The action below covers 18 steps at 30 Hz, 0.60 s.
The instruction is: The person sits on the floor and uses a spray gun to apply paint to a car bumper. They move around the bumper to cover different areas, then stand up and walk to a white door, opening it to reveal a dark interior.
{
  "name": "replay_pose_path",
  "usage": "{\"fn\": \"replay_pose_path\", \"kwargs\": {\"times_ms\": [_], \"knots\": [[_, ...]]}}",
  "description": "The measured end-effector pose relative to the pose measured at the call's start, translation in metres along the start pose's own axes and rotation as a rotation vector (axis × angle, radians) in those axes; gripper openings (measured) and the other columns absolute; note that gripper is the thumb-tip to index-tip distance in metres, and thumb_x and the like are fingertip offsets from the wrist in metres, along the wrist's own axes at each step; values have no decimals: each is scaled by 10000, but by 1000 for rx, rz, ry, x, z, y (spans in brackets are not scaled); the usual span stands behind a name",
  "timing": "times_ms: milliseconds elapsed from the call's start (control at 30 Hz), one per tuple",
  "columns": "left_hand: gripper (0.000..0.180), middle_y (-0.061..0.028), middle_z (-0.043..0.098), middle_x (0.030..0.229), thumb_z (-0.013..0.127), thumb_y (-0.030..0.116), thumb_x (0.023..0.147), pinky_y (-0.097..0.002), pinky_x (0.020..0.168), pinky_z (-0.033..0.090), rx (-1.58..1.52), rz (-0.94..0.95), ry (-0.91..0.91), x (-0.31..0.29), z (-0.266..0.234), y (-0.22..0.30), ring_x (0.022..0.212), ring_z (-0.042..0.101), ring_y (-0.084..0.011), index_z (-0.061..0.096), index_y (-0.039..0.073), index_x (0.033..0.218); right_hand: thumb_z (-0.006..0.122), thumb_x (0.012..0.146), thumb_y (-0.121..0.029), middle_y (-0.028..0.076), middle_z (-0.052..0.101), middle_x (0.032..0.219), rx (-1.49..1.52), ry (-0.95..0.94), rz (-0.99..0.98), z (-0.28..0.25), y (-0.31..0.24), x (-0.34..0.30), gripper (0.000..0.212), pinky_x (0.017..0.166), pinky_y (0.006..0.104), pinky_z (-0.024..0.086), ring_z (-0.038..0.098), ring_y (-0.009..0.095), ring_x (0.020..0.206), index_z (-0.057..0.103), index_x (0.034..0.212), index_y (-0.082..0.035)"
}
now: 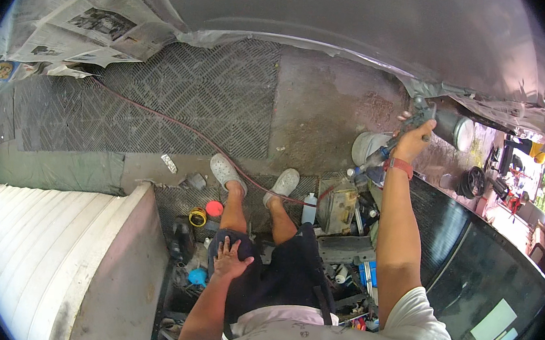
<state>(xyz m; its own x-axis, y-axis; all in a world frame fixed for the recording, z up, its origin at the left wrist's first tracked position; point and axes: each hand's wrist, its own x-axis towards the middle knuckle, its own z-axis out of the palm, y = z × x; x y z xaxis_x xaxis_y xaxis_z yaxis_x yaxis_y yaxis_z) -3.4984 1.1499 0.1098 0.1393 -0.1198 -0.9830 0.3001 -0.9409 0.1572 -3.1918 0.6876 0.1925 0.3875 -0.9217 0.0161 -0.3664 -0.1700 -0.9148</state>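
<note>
My right hand (412, 143), with a red band at the wrist, is closed round the grip of a spray gun (425, 112). The gun's metal cup (452, 129) sticks out to the right of my fingers. Its front lies close to the lower edge of a grey vehicle body panel (364, 16); whether they touch I cannot tell. Fingers spread, my left hand (231, 261) rests flat on my left thigh and holds nothing. Newspaper (97, 25) covers the area left of the panel.
A red hose (179, 126) crosses the black mat (181, 97) and passes my feet. Around me stand a whitish bucket (361, 148), a square can (337, 209), a white bottle (309, 209) and a blue funnel (197, 277). A white ribbed panel (33, 240) is left, dark glass (470, 278) right.
</note>
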Motion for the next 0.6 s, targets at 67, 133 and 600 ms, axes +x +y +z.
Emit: {"fn": "replay_pose_path", "kwargs": {"times_ms": [67, 133, 600], "knots": [[925, -98, 83, 1763, 672, 684, 884, -602, 1260, 203, -2, 9, 12, 1, 3, -2, 1617, 95, -349, 309, 298, 1642, 362, 1090, -611, 147, 713, 957, 55, 80, -7, -2, -1, 5, 687, 483, 316, 473, 652, 214, 667, 613, 1247, 9], [926, -99, 84, 1763, 669, 690, 881, -604, 1259, 204, -12, 24, 31, 4, 9, -6, 1616, 98, -352, 312, 298, 1641, 366, 1078, -636, 174, 724, 1032, 143, 124, 33, 1, -2, 6, 717, 475, 314, 480, 678, 220, 712, 578, 1294, 14], [934, -101, 88, 1763, 646, 709, 882, -609, 1252, 224, -14, 12, 34, 4, 14, -5, 1611, 124, -361, 302, 297, 1646, 319, 1093, -627, 117, 729, 918, 200, -543, 196, 99, -32, -162, 675, 478, 292, 494, 703, 187, 759, 636, 1139, -33]]}}
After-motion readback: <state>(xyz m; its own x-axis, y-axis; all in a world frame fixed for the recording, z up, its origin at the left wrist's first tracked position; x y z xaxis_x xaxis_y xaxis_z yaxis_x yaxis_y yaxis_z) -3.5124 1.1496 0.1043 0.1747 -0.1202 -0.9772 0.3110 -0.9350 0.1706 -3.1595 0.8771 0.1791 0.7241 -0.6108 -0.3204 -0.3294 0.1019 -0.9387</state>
